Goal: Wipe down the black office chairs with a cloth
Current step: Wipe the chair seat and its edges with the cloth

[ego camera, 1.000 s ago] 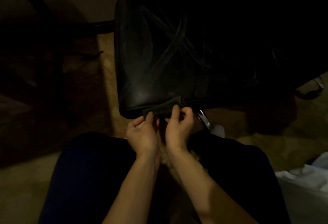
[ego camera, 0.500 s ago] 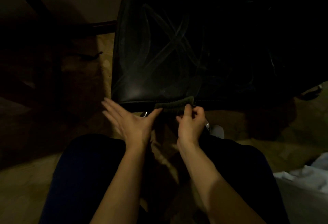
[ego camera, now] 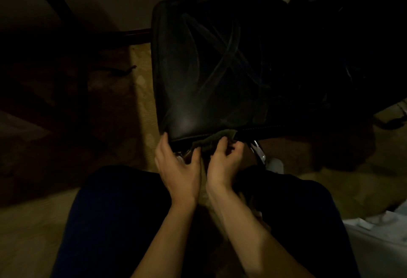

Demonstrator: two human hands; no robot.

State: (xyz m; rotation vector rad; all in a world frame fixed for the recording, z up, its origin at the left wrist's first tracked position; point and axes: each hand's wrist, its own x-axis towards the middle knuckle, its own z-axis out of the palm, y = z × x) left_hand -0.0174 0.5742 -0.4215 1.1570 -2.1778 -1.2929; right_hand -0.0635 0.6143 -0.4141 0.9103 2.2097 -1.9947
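Pinching cloth (ego camera: 214, 140) at chair seat (ego camera: 209, 68) front edge w/ right hand (ego camera: 222, 160); left hand (ego camera: 178, 167) spread beside, chrome base (ego camera: 258, 153) below.

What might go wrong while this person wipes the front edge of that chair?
Possibly three things. The cloth is held only at its end by the right hand, so it may slip off the seat edge. The left hand reaches under the seat near metal parts and might get scraped. The room is dim, so dusty streaks on the seat may be missed.
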